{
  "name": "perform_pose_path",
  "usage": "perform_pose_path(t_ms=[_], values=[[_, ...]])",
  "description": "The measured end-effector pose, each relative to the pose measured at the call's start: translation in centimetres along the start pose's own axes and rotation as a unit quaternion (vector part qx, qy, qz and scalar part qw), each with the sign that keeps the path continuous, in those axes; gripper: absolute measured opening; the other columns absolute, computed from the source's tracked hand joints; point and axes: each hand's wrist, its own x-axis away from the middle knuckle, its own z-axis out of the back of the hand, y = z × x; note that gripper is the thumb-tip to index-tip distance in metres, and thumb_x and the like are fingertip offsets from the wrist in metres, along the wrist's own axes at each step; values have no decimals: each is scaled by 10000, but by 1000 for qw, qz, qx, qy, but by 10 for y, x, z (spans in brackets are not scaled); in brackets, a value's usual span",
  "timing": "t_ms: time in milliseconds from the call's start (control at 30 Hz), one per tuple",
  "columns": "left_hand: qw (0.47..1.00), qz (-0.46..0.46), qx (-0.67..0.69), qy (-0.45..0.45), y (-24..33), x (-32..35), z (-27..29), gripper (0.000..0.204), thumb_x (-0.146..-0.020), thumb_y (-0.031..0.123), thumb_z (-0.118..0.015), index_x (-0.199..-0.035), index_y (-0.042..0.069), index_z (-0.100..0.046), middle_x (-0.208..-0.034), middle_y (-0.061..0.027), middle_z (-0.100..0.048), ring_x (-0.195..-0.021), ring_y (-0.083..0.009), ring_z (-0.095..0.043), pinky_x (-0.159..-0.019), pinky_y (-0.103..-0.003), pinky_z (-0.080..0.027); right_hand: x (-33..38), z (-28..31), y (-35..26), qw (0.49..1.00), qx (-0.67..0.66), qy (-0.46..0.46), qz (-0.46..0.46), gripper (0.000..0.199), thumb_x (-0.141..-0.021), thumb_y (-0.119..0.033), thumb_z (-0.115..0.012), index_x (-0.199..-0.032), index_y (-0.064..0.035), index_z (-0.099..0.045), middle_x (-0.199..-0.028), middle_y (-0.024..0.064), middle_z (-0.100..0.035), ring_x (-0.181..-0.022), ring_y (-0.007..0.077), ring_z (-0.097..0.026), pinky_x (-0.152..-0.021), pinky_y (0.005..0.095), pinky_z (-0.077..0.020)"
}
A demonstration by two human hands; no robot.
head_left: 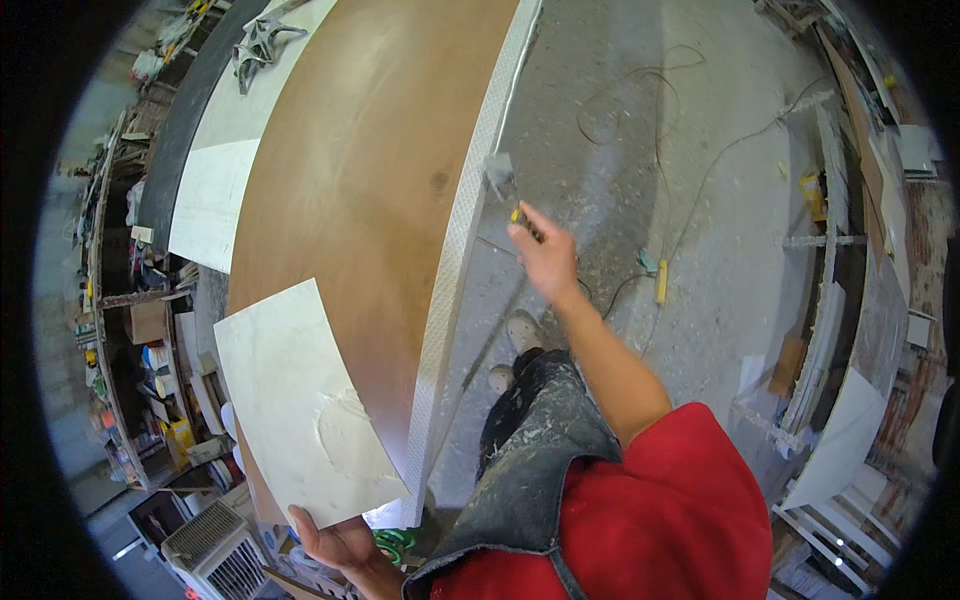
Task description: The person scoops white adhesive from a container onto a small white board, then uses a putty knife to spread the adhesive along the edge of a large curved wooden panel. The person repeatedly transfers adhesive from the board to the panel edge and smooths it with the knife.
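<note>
One white board [285, 370], one putty knife [500, 174]
Left hand [337, 545] grips the board — one paste patch [350, 435] atop; right hand [548, 258], the knife.

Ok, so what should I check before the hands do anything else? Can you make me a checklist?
1. Right hand has a grip on the scraper: ok, its fingers are closed around the handle.
2. Left hand has hold of the white board: ok, the thumb is over its near edge.
3. Paste is on the board: ok, a smeared patch lies toward its lower right.
4. Blade is touching the brown panel's pale edge strip: cannot tell, they only look close from above.
5. Floor is free of cords: not ok, a thin cable winds across it.
</note>
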Motion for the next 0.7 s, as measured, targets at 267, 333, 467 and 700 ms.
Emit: perform_pose_path(t_ms=[267,333,467,700], values=[[999,9,31,-32,0,-9,-5,576,-1058,317,-464,-1549,42,-341,-1566,-176,-410,-1426,-380,-404,-1176,-568,-313,82,-2,20,998,2,11,-59,497,-917,-215,-704,-1368,-26,-614,-982,59,-713,-806,122,-626,-758,292,-524],[999,-3,26,-35,0,-9,-6,571,-1059,317,-462,-1544,36,-348,-1560,-184,-416,-1422,-382,-409,-1175,-567,-316,80,3,7,989,-93,-7,-113,502,-922,-201,-703,-1387,-39,-602,-905,13,-659,-734,85,-576,-667,267,-500],[999,8,22,-40,4,-5,-9,574,-1063,323,-456,-1539,21,-347,-1556,-200,-416,-1415,-381,-417,-1172,-568,-322,52,-10,-22,974,-211,-32,-83,484,-932,-154,-694,-1392,-42,-594,-813,-39,-581,-640,44,-512,-540,222,-432],[999,-8,10,39,9,8,0,602,-1060,335,-458,-1547,9,-319,-1563,-198,-404,-1418,-379,-415,-1173,-567,-321,76,-56,8,988,-144,5,-59,492,-939,-119,-690,-1407,-19,-575,-802,-21,-605,-668,57,-538,-598,234,-465]])
